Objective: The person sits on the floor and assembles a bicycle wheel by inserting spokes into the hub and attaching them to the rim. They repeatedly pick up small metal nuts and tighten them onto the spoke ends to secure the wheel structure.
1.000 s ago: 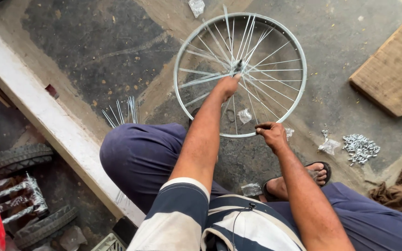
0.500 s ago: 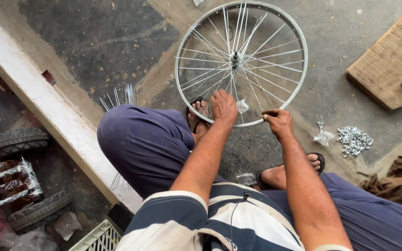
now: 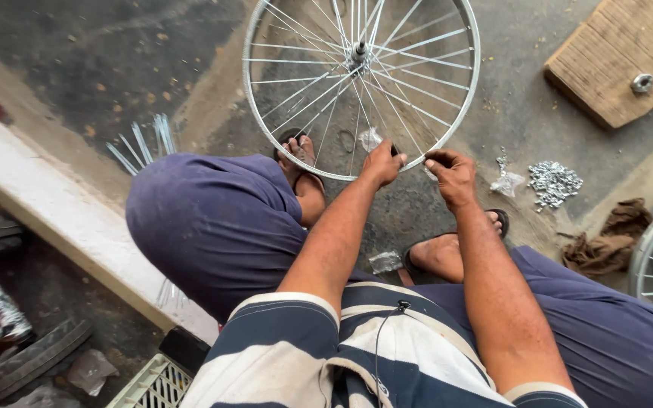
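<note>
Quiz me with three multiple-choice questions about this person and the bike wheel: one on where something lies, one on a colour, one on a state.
1. Where is the pile of small metal nipples?
A. on the concrete floor, right of the wheel
B. on the wooden board
C. in a lap

2. What colour are the shorts?
A. red
B. dark blue
C. white

3. How do the hands stand?
A. both at the wheel's near rim
B. both resting on the knees
C. both on the hub

Answers: 1 A, the pile lies on the floor; 2 B; 3 A, left hand and right hand meet the spoked wheel at its rim.
</note>
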